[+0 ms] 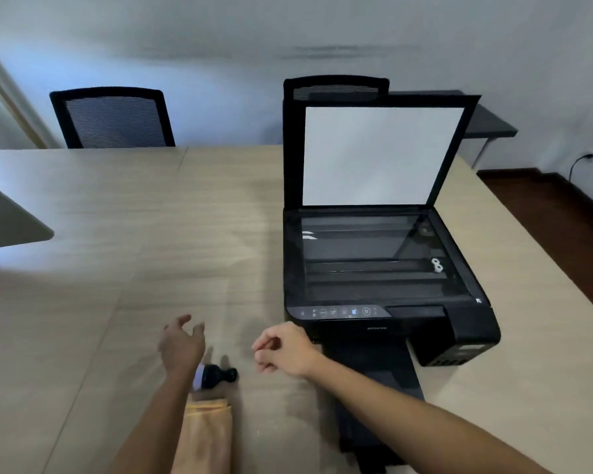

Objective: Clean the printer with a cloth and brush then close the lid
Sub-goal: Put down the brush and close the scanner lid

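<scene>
A black printer [384, 323] stands on the right of the wooden table [124, 234]. Its lid [377, 155] is raised upright, showing a white underside, and the scanner glass [367, 254] is exposed. A small black brush [216, 374] with pale bristles lies on the table near me. An orange cloth [206, 436] lies folded just below it. My left hand [180, 343] hovers above the brush with fingers spread and holds nothing. My right hand [285, 348] is loosely curled beside the printer's front left corner, with nothing in it.
The printer's dark output tray [374, 398] sticks out toward me under my right forearm. Two black mesh chairs [113, 119] stand behind the table's far edge. A grey monitor corner [7, 217] juts in at the left. A dark side table [490, 124] stands by the wall.
</scene>
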{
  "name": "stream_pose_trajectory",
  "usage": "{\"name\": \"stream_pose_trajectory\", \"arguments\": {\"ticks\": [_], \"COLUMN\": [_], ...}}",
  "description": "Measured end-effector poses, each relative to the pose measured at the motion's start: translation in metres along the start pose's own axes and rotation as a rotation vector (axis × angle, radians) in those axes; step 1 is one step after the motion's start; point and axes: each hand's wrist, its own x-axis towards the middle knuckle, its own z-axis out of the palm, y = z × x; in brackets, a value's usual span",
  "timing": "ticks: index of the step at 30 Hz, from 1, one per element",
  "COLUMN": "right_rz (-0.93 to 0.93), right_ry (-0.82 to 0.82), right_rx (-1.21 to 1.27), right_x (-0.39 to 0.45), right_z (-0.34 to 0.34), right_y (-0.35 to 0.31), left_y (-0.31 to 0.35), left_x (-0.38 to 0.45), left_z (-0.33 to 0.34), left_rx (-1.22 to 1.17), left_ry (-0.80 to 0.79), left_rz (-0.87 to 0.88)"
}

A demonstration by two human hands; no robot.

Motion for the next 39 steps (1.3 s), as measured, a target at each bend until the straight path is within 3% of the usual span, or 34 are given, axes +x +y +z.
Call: {"name": "stream_pose_trajectory", "arguments": {"ticks": [3, 6, 10, 13, 19, 26, 30, 34, 39], "right_rz": [-0.131, -0.202, -0.192, -0.168, -0.076, -0.2, -0.134, -0.203, -0.216], "right_ry": [0.148, 0.419, 0.82, 0.953, 0.85, 0.639, 0.664, 0.627, 0.768], "right_rx": [-0.075, -0.014, 0.124, 0.162, 0.142, 0.341, 0.409, 0.455, 0.349], "right_x": [-0.025, -0.038, -0.036, -0.032, -0.005, 0.022, 0.013, -0.024, -0.07], "right_z": [-0.078, -0.175, -0.301, -0.367, -0.441, -0.449, -0.442, -0.418, -0.372], "right_y": [-0.023, -0.038, -0.041, -0.046, -0.054, -0.077, -0.071, -0.05, 0.005], "left_y": [0.07, 0.146, 0.242, 0.302, 0.38, 0.393, 0.385, 0.359, 0.286], "left_x": [0.007, 0.012, 0.025, 0.024, 0.022, 0.037, 0.02, -0.013, -0.044], "left_z": [-0.006, -0.009, 0.001, 0.008, 0.022, 0.029, 0.023, 0.01, 0.005], "left_rx": [-0.185, -0.32, -0.42, -0.504, -0.604, -0.537, -0.57, -0.706, -0.825], "left_ry": [0.071, 0.103, -0.038, -0.201, -0.318, -0.432, -0.414, -0.498, -0.612], "left_rz": [0.078, 0.175, 0.214, 0.179, 0.154, 0.132, 0.099, 0.054, 0.009]}}
